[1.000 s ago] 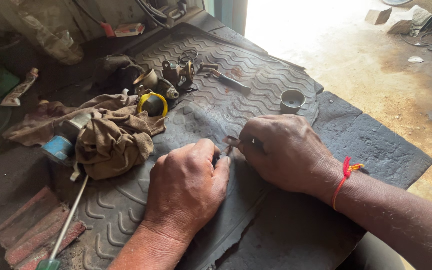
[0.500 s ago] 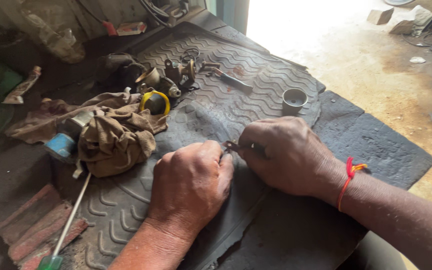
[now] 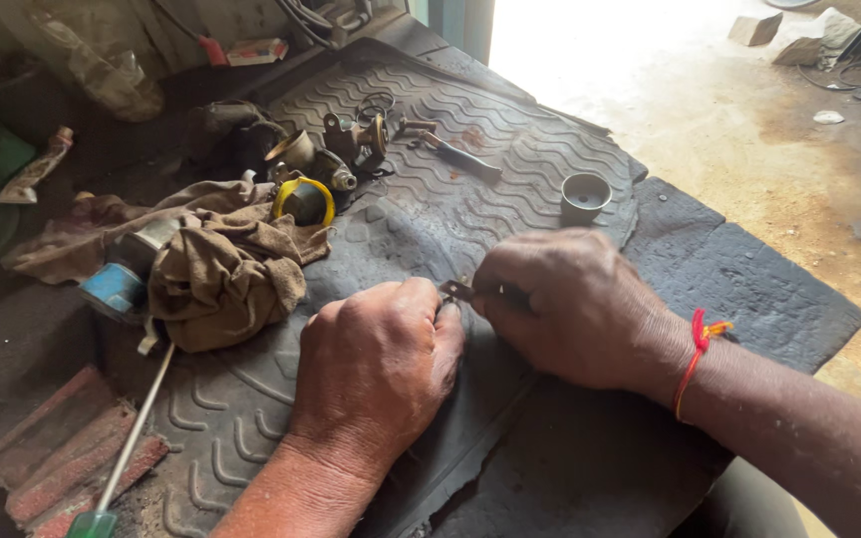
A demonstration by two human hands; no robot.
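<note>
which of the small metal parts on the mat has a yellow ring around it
The dark round part at the upper edge of the brown rag. It alone has a yellow band; the grey cup near the right hand is plain, as are the brassy fittings behind.

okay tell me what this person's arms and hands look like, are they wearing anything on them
Both arms are bare, with no sleeves in view and no gloves. The left hand carries no ring, band or watch that shows. The right hand has a thin red thread tied round its wrist, with a small orange-yellow knot or tassel at the outer side. No rings show there either.
</note>
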